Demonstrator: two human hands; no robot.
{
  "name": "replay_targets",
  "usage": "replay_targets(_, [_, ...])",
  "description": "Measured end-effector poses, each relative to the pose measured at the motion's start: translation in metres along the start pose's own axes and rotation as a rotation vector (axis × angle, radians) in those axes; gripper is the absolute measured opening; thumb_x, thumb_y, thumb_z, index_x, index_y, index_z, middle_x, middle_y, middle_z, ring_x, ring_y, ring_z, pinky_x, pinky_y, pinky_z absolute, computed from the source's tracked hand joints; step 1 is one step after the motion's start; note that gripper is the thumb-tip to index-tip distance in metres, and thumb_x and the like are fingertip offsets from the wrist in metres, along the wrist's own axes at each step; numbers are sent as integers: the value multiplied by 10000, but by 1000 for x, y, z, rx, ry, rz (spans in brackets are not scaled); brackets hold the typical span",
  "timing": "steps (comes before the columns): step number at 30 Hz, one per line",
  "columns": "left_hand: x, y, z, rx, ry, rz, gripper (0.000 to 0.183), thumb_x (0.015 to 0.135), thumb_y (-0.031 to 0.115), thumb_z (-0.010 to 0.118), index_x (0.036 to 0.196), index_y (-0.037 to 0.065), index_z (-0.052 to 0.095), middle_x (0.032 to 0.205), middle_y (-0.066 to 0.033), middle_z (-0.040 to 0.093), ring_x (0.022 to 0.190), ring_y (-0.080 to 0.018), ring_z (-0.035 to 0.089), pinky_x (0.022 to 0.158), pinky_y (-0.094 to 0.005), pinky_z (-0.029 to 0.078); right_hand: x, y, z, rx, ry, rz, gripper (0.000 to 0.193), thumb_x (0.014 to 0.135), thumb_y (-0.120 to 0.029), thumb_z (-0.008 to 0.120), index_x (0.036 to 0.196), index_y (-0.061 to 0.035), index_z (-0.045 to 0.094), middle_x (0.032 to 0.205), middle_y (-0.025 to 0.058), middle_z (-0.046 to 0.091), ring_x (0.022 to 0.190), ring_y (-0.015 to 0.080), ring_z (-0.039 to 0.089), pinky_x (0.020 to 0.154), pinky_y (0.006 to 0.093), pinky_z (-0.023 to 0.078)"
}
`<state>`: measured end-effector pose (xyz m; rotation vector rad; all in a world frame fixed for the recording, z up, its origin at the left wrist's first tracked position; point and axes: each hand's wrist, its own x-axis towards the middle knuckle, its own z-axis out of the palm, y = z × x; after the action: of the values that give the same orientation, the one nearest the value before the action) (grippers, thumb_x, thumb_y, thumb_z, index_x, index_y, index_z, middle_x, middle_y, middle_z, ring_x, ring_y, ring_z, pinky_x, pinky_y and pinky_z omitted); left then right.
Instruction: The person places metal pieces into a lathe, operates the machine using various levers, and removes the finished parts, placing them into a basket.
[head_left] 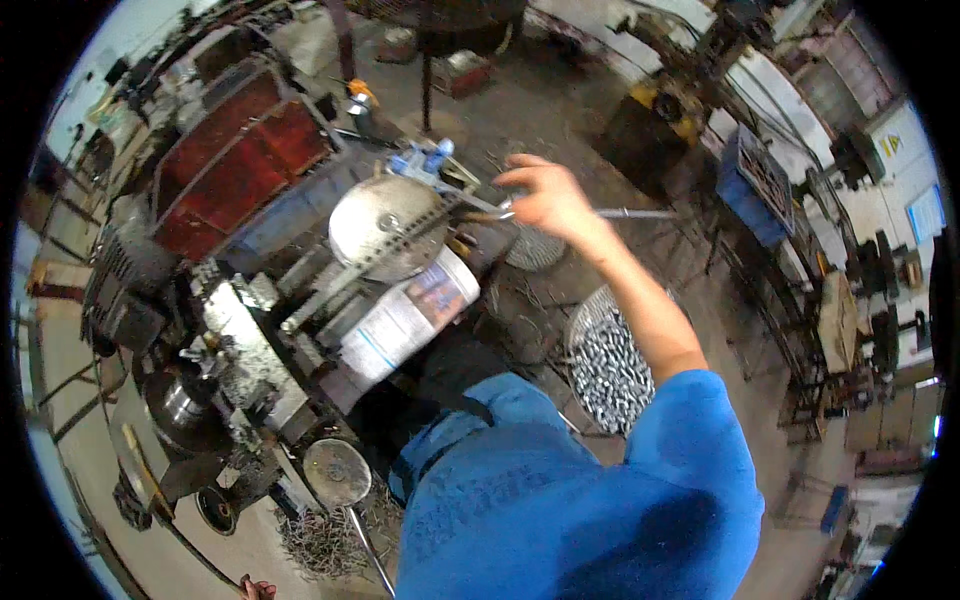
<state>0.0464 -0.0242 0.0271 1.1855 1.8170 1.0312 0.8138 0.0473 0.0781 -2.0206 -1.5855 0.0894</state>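
Note:
My right hand (545, 197) is held over a long metal rod (635, 213) beside the machine, its fingers stretched out and apart. Whether the palm touches the rod is hidden. To its left are a large round metal disc (375, 222) and a dark, perforated flat bar (405, 237) lying across it. My left hand (259, 590) is cut off by the lower edge. Its few visible fingers look curled at the end of a thin, dark curved bar (190, 548).
A round container of small shiny metal parts (612, 370) stands by my right side. A white and blue container (410, 315) lies near the disc, with a red bin (240, 150) beyond. Metal shavings (325, 545) cover floor at lower left. A blue crate (752, 185) stands right.

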Motion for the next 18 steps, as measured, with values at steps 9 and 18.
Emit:
replay_targets(9, [-40,67,66,17,-12,274,393,895,306,463,1108,3,595,1067,-189,577,900,-273,560,801,-386,443,-216,166,9,-560,-481,655,286,617,-210,609,807,-6,672,896,217,637,886,343,618,815,392,496])
replay_targets(18, [-25,64,59,174,-33,187,370,891,289,497,1105,4,598,1034,-180,591,878,-270,566,788,-388,450,-261,202,68,-499,-683,696,320,640,-211,572,868,-1,651,1042,181,609,1005,311,574,885,342,463])
